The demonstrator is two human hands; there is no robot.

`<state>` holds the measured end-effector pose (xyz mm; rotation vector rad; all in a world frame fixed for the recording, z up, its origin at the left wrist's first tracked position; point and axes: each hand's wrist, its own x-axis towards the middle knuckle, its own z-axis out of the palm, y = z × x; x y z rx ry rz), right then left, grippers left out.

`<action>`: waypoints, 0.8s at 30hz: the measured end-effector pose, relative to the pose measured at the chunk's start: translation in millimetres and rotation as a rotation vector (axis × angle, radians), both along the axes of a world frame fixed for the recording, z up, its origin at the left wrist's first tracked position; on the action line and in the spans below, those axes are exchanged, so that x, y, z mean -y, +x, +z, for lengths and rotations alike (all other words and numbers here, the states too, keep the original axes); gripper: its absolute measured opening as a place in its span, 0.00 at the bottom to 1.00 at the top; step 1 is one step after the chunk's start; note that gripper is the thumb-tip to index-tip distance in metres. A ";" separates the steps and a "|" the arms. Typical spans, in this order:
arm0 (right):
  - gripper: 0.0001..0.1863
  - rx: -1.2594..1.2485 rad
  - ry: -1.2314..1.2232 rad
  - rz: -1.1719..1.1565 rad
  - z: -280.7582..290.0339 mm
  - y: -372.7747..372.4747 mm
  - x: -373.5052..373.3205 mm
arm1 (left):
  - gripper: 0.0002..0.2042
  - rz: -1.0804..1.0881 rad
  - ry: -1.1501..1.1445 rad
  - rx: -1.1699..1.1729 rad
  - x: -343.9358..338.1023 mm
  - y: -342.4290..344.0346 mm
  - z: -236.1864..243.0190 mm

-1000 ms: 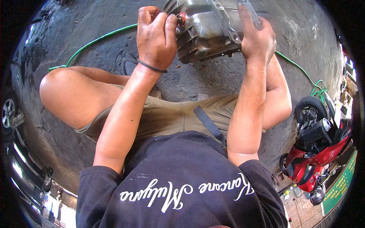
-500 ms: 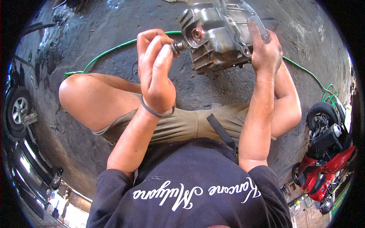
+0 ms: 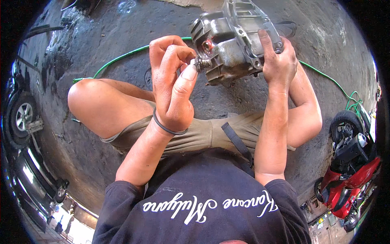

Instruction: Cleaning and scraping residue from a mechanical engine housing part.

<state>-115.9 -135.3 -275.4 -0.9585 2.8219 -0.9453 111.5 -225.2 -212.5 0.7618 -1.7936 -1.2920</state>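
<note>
A grey cast-metal gearbox casing [image 3: 229, 53] is tilted in front of my crossed legs. My right hand [image 3: 280, 65] is closed on its right edge, the thumb lying along the rim. In its left face is a round hole [image 3: 206, 46] with red, sealant-like material around it. Between the thumb and fingers of my left hand [image 3: 172, 81] is a small, dark ribbed metal fitting [image 3: 204, 62]. It sits just below the hole, against or very close to the casing; I cannot tell whether they touch. My fingers hide part of the fitting.
A green hose [image 3: 122, 59] runs over the dark, stained floor [image 3: 97, 36] behind the casing. A dark car [image 3: 30, 179] stands at the left. On the right is a red motorcycle [image 3: 349, 183]. Cardboard [image 3: 178, 3] lies at the far edge.
My left hand has moved right and slightly nearer with the fitting, which now overlaps the casing's lower left side. The casing has tilted slightly in my right hand, whose grip is unchanged.
</note>
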 end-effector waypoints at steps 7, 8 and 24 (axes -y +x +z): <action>0.48 0.068 0.031 -0.052 8.4 19.8 -4.1 | 0.12 -0.069 -0.111 -0.056 -1.9 -3.5 -5.0; 0.48 0.064 0.028 -0.053 10.1 24.9 -4.8 | 0.12 -0.078 -0.133 -0.076 -2.3 -4.0 -6.1; 0.33 -0.159 -0.074 0.225 9.5 85.9 -39.1 | 0.10 -0.103 -0.301 -0.086 0.3 -49.4 -50.2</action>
